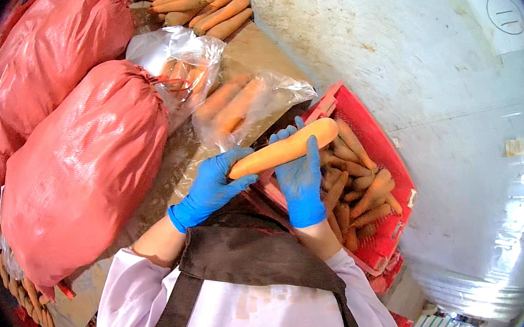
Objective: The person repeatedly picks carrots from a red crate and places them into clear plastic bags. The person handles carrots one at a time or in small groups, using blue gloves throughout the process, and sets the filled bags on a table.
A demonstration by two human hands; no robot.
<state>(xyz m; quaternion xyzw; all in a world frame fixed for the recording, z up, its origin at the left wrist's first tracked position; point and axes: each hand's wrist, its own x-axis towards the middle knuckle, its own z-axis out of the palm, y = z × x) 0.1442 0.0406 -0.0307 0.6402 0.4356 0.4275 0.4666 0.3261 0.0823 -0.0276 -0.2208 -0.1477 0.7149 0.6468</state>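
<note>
A large orange carrot (284, 149) lies across both my hands in front of my chest. My left hand (216, 182), in a blue glove, grips its narrow end between thumb and fingers. Under the thick end is my right hand (298, 169), also gloved in blue, with the thumb on the near side and the fingertips on the far side. Beneath and to the right of that hand stands a red plastic crate (387, 150) holding many loose carrots (373, 195). Just beyond my hands, a clear plastic bag (278, 90) with carrots inside rests on the brown table surface (262, 51).
Two full red sacks (85, 167) fill the left side, the nearer one tied with a red cord. A second clear bag (173, 48) of carrots sits beside it. Loose carrots (222, 12) are piled at the far edge. A pale wall (422, 51) bounds the right.
</note>
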